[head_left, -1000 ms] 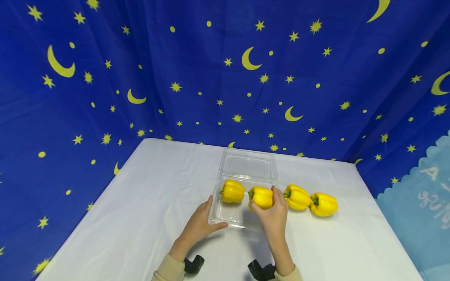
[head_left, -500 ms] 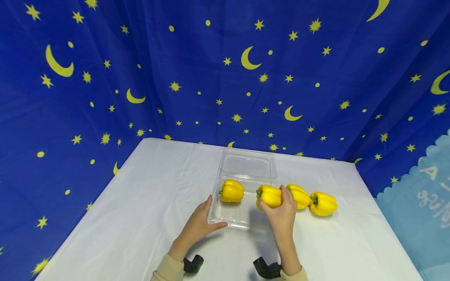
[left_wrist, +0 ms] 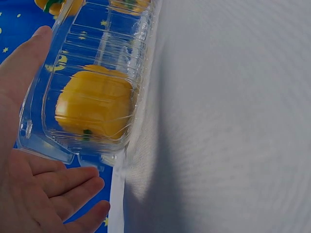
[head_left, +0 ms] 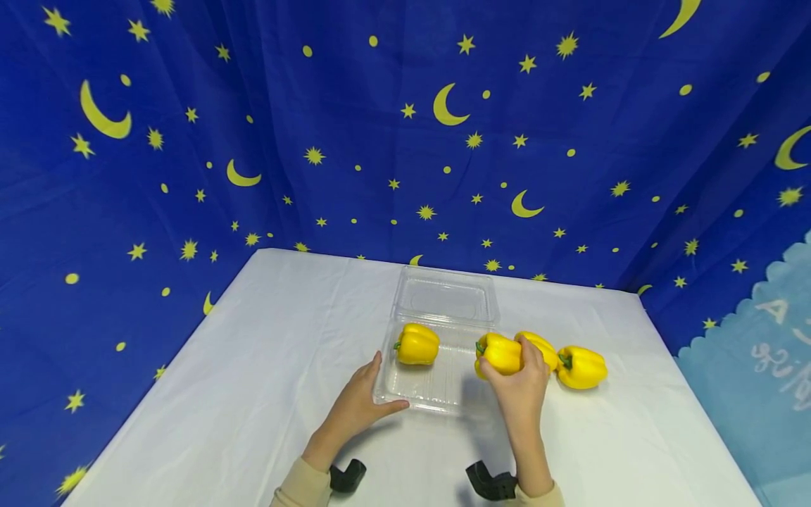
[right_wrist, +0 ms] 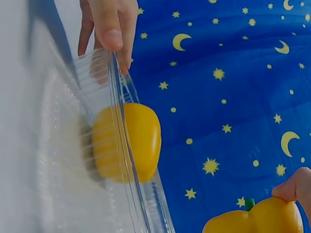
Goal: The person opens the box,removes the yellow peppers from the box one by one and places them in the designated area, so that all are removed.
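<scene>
A yellow bell pepper [head_left: 500,354] is gripped between the thumb and fingers of my right hand [head_left: 524,389], at the right edge of a clear plastic clamshell container [head_left: 413,389]. One yellow bell pepper [head_left: 418,344] lies inside the container on the left, its green stem pointing left; the left wrist view shows this pepper [left_wrist: 95,104] through the ribbed plastic. My left hand [head_left: 356,399] rests at the container's near left corner, thumb along the front rim, fingers extended along the left side. In the right wrist view only the thumb side of my right hand [right_wrist: 299,189] appears.
Two more yellow bell peppers, a partly hidden one [head_left: 541,347] and another [head_left: 582,367], lie right of the container. The hinged lid [head_left: 446,296] lies folded back. A white cloth covers the table [head_left: 304,352]; a blue star-patterned curtain [head_left: 355,127] hangs behind.
My right hand has moved to the right with the bell pepper, from over the container to its right edge, now partly covering a neighbouring pepper. My left hand has stayed in place.
</scene>
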Demonstrator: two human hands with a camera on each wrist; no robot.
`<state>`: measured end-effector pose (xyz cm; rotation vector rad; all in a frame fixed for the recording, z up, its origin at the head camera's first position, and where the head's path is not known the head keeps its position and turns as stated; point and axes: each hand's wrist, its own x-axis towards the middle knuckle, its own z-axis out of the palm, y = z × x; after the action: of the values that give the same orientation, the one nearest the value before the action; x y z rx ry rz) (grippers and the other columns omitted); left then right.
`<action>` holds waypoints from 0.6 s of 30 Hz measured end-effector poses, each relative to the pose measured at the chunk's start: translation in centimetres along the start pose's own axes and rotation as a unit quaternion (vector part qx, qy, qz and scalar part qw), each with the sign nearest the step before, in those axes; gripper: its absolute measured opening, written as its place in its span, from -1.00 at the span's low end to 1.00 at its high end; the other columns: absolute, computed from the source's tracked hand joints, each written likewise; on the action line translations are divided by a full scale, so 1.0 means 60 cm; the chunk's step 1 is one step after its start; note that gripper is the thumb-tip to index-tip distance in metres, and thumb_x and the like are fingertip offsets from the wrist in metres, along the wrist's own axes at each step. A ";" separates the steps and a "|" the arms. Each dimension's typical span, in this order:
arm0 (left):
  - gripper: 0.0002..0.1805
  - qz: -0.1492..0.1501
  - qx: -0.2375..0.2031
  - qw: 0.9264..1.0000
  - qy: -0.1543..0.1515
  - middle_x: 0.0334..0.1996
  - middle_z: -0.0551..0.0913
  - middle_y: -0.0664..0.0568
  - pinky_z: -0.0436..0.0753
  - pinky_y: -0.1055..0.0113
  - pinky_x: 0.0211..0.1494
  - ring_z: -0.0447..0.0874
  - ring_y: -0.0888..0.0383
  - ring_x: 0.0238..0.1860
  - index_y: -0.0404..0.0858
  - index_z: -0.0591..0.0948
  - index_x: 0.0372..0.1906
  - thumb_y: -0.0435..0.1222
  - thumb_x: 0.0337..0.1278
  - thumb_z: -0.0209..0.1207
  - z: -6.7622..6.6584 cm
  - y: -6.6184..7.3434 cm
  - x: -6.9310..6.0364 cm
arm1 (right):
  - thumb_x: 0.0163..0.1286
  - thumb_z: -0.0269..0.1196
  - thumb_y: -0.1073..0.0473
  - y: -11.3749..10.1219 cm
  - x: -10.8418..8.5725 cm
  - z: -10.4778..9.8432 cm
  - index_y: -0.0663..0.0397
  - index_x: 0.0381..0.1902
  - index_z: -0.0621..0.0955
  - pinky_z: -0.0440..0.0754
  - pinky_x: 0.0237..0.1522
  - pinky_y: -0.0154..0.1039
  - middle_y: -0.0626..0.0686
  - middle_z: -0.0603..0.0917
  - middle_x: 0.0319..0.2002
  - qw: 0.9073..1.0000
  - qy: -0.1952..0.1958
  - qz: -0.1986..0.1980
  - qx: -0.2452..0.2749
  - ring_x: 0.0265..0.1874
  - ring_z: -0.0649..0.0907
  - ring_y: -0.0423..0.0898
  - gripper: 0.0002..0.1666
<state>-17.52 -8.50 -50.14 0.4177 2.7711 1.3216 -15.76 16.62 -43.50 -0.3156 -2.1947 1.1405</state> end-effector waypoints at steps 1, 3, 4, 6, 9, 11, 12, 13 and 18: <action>0.23 0.000 0.000 1.000 0.000 0.38 0.26 -0.32 0.31 -0.09 0.42 0.26 -0.22 0.39 -0.43 0.08 0.44 0.19 -0.22 0.38 0.000 0.000 0.000 | -0.17 0.48 0.25 0.002 0.001 -0.001 0.50 0.09 0.49 0.34 0.20 0.17 0.41 0.54 0.06 1.000 0.002 0.001 0.000 0.08 0.45 0.32 -0.18; 0.23 -0.001 0.001 1.000 0.000 0.38 0.26 -0.32 0.31 -0.08 0.43 0.26 -0.22 0.39 -0.43 0.08 0.44 0.19 -0.22 0.38 0.000 0.001 0.000 | -0.16 0.48 0.25 0.006 0.003 -0.004 0.51 0.09 0.48 0.32 0.22 0.19 0.42 0.53 0.06 1.000 0.005 0.003 -0.001 0.09 0.44 0.33 -0.19; 0.23 -0.001 0.001 1.000 -0.001 0.38 0.26 -0.32 0.31 -0.08 0.43 0.26 -0.22 0.39 -0.43 0.08 0.44 0.19 -0.22 0.38 0.000 0.001 0.000 | -0.16 0.48 0.25 0.008 0.004 -0.005 0.51 0.10 0.48 0.32 0.24 0.19 0.42 0.53 0.07 1.000 0.006 0.003 -0.002 0.10 0.44 0.33 -0.18; 0.23 -0.002 0.000 1.000 0.000 0.38 0.26 -0.32 0.31 -0.09 0.43 0.26 -0.22 0.39 -0.43 0.08 0.44 0.18 -0.22 0.38 0.000 0.001 0.000 | -0.16 0.49 0.25 0.011 0.006 -0.009 0.53 0.10 0.47 0.31 0.26 0.20 0.44 0.52 0.07 1.000 0.011 0.001 -0.005 0.10 0.45 0.35 -0.17; 0.23 -0.002 0.000 1.000 -0.001 0.39 0.26 -0.32 0.32 -0.09 0.42 0.26 -0.22 0.39 -0.43 0.08 0.44 0.18 -0.22 0.38 -0.001 0.001 -0.001 | -0.18 0.49 0.25 0.014 0.008 -0.015 0.57 0.09 0.47 0.33 0.25 0.21 0.47 0.53 0.06 1.000 0.019 -0.003 -0.008 0.08 0.46 0.37 -0.16; 0.22 -0.003 -0.002 1.000 0.000 0.39 0.26 -0.32 0.32 -0.09 0.42 0.26 -0.22 0.39 -0.44 0.08 0.44 0.17 -0.22 0.39 -0.001 0.002 -0.001 | -0.17 0.48 0.26 0.015 0.010 -0.019 0.57 0.09 0.46 0.34 0.24 0.22 0.48 0.52 0.05 1.000 0.021 0.000 -0.010 0.07 0.46 0.38 -0.16; 0.22 -0.002 -0.003 1.000 0.000 0.39 0.26 -0.32 0.32 -0.09 0.42 0.26 -0.22 0.39 -0.44 0.08 0.44 0.17 -0.22 0.39 -0.001 0.002 -0.001 | -0.17 0.48 0.26 0.016 0.011 -0.021 0.57 0.09 0.46 0.34 0.25 0.22 0.48 0.52 0.06 1.000 0.021 0.004 -0.010 0.07 0.46 0.38 -0.15; 0.23 -0.003 -0.004 1.000 0.000 0.39 0.26 -0.32 0.32 -0.09 0.42 0.26 -0.22 0.39 -0.44 0.08 0.44 0.17 -0.22 0.39 -0.001 0.003 -0.002 | -0.16 0.48 0.26 0.016 0.012 -0.023 0.57 0.10 0.46 0.34 0.25 0.23 0.48 0.51 0.07 1.000 0.019 0.010 -0.011 0.08 0.45 0.38 -0.16; 0.23 -0.003 -0.007 1.000 -0.001 0.39 0.25 -0.32 0.30 -0.09 0.43 0.25 -0.22 0.39 -0.44 0.08 0.44 0.16 -0.22 0.40 -0.002 0.004 -0.002 | -0.09 0.47 0.26 0.017 0.016 -0.034 0.56 0.16 0.42 0.30 0.30 0.26 0.48 0.45 0.15 0.999 0.005 0.041 -0.012 0.16 0.40 0.38 -0.14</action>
<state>-17.39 -8.48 -49.86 0.4085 2.7574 1.3394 -15.29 19.03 -43.01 -0.4241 -2.2058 1.1547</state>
